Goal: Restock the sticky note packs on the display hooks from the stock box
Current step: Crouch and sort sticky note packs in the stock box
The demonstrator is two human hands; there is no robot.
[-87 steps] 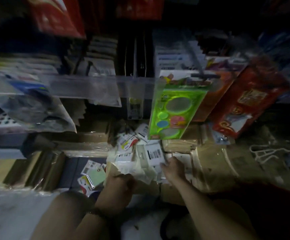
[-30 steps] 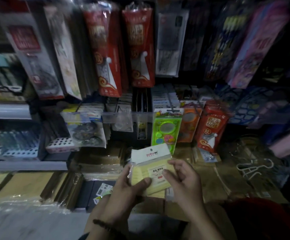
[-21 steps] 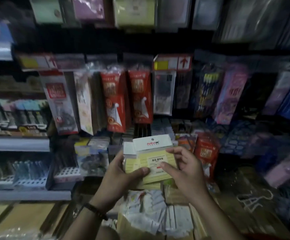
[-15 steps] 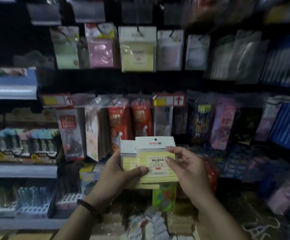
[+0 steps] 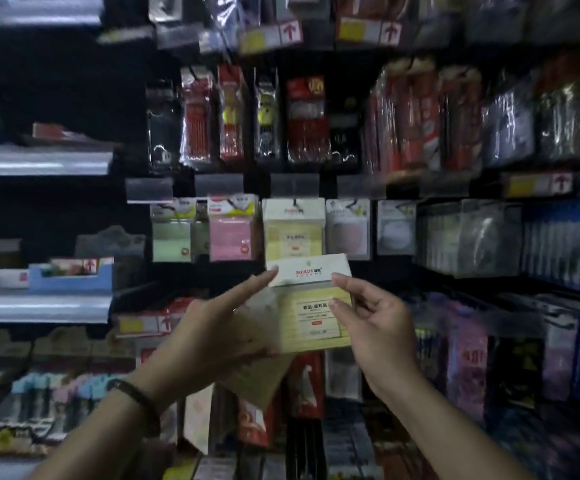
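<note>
Both arms raised, left hand (image 5: 219, 330) gripping, right hand (image 5: 382, 327) fingers (image 5: 348, 284) pinching pack (image 5: 312, 318)

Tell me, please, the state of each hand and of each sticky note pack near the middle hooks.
held yellow pack: not on a hook, slightly tilted, in both hands.
left hand: grips it from the left.
right hand: pinches its right edge.
hanging yellow pack: on its hook, just above.
pink pack: hangs on its hook.
green pack: hangs on its hook.
</note>
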